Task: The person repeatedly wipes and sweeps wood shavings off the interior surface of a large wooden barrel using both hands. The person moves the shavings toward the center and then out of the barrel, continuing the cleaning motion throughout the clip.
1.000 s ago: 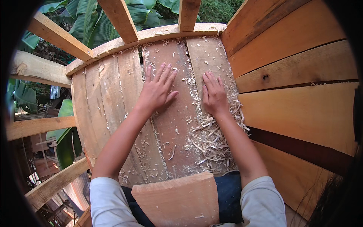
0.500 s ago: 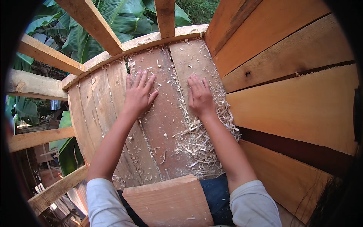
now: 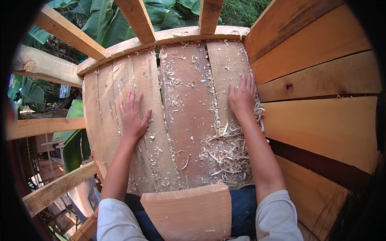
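Note:
My left hand [image 3: 133, 114] lies on the plank floor [image 3: 183, 136] left of the middle, fingers spread, palm down, holding nothing. Toward the right wall my right hand [image 3: 242, 96] rests on a pale plank with its fingers stretched out and the thumb apart; it holds nothing that I can see. Curled wood shavings [image 3: 235, 150] are heaped beside and under my right forearm. Smaller shavings lie scattered along the planks between my hands. A thick, light-coloured piece of wood [image 3: 189, 211] stands close in front of my body, between my legs.
Overlapping boards form a wall [image 3: 321, 128] on the right. A curved wooden beam [image 3: 169, 37] edges the floor at the far side, with several upright posts [image 3: 136, 20] joined to it. Rails [image 3: 60, 188] run along the left. Large green leaves [image 3: 108, 24] hang beyond.
My hands have moved apart: the left slid left and nearer me, the right slid toward the right wall. The view has shifted slightly.

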The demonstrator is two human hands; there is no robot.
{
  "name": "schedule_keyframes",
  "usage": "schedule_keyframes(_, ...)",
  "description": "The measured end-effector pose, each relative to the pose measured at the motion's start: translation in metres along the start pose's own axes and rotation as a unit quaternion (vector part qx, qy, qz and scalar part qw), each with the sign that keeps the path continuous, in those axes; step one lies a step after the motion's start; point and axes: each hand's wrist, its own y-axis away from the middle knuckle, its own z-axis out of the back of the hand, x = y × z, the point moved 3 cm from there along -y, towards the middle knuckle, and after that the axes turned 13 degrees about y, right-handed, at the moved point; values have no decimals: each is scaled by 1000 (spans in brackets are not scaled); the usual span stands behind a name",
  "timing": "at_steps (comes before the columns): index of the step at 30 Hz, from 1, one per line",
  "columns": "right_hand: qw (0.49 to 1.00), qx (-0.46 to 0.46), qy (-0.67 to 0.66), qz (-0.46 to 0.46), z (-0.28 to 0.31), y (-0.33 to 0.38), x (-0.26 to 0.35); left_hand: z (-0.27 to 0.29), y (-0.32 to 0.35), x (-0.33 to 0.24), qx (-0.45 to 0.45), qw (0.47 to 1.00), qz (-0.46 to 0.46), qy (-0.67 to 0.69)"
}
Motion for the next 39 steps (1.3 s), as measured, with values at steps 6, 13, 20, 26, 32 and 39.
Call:
schedule_keyframes(6,979,60,-104,165,3,-16,79,3,0,-3,-12,1000,9,9)
schedule_keyframes(13,998,30,45,38,-18,-74,97,4,-3,-8,-17,999,26,18)
schedule_keyframes(20,943,85,-123,298,-12,-27,202,5,1,-4,-33,999,27,15)
schedule_keyframes(26,952,27,14,304,-23,-83,202,5,0,-5,-37,999,29,19)
schedule_keyframes(32,891,9,-90,445,-7,-63,226,0,4,0,-37,999,30,-2)
schedule_keyframes(39,860,-68,64,502,1,-76,278,1,-2,-5,-31,999,25,5)
